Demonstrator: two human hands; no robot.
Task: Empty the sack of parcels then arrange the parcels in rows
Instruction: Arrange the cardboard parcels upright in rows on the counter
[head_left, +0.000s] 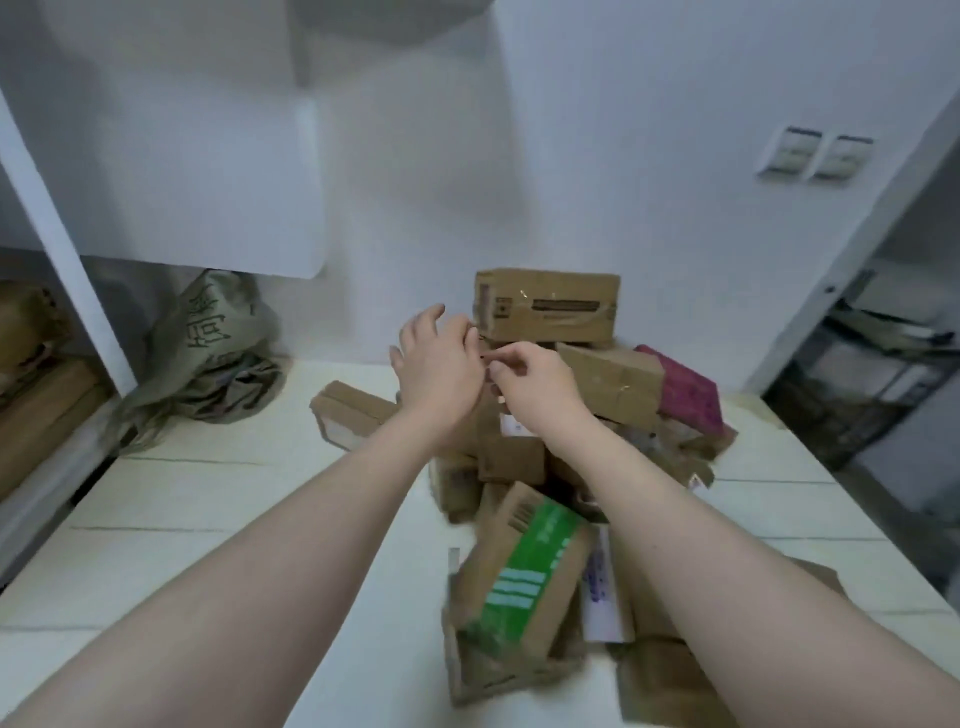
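Observation:
A heap of several cardboard parcels lies on the white floor. A large brown box (548, 305) sits on top at the back, a magenta parcel (685, 389) leans at the right, and a green-printed box (524, 577) lies nearest me. A flat parcel (353, 410) lies at the heap's left. The olive sack (208, 353) lies crumpled at the left by the wall. My left hand (436, 364) and my right hand (535, 384) reach together over the middle of the heap, just below the large box. Their fingers are curled, and what they touch is hidden.
A white cabinet (202, 156) hangs above the sack. Brown boxes (36, 395) stand stacked at the far left. An open doorway with dark shelving (857, 395) is at the right. Wall sockets (815, 153) sit on the right wall.

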